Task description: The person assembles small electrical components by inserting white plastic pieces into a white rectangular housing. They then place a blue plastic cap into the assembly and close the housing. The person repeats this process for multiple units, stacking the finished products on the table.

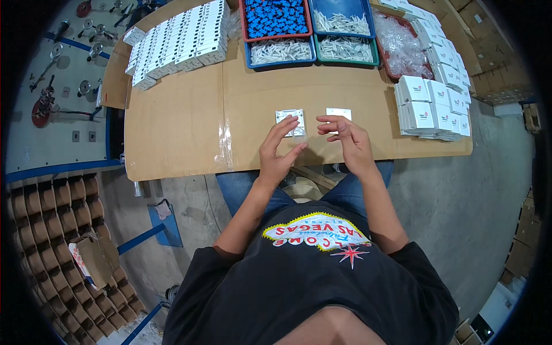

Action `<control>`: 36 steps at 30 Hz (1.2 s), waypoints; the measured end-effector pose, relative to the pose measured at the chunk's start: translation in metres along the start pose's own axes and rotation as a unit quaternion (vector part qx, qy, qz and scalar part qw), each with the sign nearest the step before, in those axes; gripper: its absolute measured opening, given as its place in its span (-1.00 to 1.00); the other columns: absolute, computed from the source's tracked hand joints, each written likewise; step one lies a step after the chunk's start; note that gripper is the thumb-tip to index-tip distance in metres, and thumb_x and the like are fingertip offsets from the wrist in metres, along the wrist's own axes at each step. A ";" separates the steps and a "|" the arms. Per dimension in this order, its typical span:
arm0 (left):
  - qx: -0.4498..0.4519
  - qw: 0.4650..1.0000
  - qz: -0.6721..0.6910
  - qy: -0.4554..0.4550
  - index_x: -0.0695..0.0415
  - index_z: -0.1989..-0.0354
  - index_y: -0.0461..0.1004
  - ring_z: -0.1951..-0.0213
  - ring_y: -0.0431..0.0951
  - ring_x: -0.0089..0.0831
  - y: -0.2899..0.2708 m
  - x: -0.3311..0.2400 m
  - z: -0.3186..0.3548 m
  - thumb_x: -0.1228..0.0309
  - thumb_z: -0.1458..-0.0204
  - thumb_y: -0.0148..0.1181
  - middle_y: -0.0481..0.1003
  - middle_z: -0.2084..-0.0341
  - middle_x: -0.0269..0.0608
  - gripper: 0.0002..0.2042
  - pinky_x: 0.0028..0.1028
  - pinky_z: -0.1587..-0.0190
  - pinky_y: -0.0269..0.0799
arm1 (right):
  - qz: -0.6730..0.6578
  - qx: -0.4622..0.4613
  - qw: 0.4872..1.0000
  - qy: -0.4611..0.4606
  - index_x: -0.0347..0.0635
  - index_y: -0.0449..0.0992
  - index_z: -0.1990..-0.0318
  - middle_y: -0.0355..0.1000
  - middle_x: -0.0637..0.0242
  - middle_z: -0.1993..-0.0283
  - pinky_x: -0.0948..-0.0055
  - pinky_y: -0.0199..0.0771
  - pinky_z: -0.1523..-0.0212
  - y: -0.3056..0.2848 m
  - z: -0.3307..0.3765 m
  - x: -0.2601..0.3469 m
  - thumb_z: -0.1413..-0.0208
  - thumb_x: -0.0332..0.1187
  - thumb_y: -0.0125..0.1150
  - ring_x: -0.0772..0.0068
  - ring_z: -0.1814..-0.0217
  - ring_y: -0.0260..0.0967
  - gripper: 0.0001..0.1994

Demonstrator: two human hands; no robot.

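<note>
Overhanging a white square point(287, 113), the left hand point(278, 154) possibly touches it.

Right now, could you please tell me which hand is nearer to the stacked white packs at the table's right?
Right. The right hand is left of the white packs, apart from them; the left hand is farther left, on the right hand's other side.

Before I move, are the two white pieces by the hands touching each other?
Apart: the head view shows brown cardboard running between the left white piece and the right white piece.
</note>
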State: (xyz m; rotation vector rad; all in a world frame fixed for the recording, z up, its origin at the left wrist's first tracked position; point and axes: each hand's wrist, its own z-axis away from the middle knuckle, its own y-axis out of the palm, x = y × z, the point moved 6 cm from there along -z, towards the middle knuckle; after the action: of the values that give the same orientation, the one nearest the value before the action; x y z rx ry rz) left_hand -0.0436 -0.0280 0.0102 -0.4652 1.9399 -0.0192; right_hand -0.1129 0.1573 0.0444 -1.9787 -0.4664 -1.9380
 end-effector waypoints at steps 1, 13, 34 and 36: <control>-0.003 1.000 0.009 -0.002 0.20 -0.19 0.53 -0.21 0.54 -0.19 0.001 0.000 0.000 0.56 -0.01 0.48 0.57 -0.14 -0.04 -0.49 -0.26 -0.33 0.37 | 0.001 0.001 1.000 0.012 -0.35 0.59 -0.10 0.62 0.24 -0.03 0.43 0.53 0.04 -0.002 -0.001 -0.006 -0.55 -0.08 -0.09 0.44 0.02 0.58 -0.53; -0.066 0.989 -0.066 -0.112 0.21 -0.11 0.56 0.02 0.61 -0.26 -0.010 0.089 0.025 0.49 -0.07 0.43 0.62 0.10 -0.09 -0.60 -0.33 -0.09 0.49 | 0.232 0.026 0.965 0.116 -0.28 0.60 -0.12 0.64 0.02 -0.01 0.22 0.59 -0.02 -0.041 -0.027 -0.071 -0.32 -0.21 0.27 0.12 -0.03 0.63 -0.64; -0.095 0.970 -0.203 -0.098 0.23 0.01 0.55 0.10 0.59 -0.11 -0.017 0.121 0.035 0.40 -0.01 0.48 0.58 0.18 -0.07 -0.62 -0.22 -0.01 0.49 | 0.427 -0.186 0.881 -0.082 -0.16 0.64 0.00 0.65 0.01 0.09 0.12 0.58 -0.01 -0.179 -0.294 -0.089 -0.20 -0.43 0.23 -0.06 0.01 0.61 -0.76; -0.099 0.969 -0.207 -0.087 0.22 0.04 0.55 0.11 0.58 -0.08 -0.018 0.120 0.034 0.37 0.01 0.49 0.59 0.18 -0.07 -0.62 -0.17 0.01 0.48 | 0.456 -0.189 0.868 -0.062 -0.11 0.65 -0.01 0.65 0.05 0.08 0.08 0.58 -0.01 -0.184 -0.314 -0.088 -0.20 -0.38 0.24 -0.07 0.00 0.60 -0.75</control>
State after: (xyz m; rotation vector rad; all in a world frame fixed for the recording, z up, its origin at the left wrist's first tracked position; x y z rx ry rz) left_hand -0.0477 -0.0774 -0.1056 -0.9692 1.6508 -0.0523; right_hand -0.4778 0.1793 -0.0364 -1.9805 0.7734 -1.3276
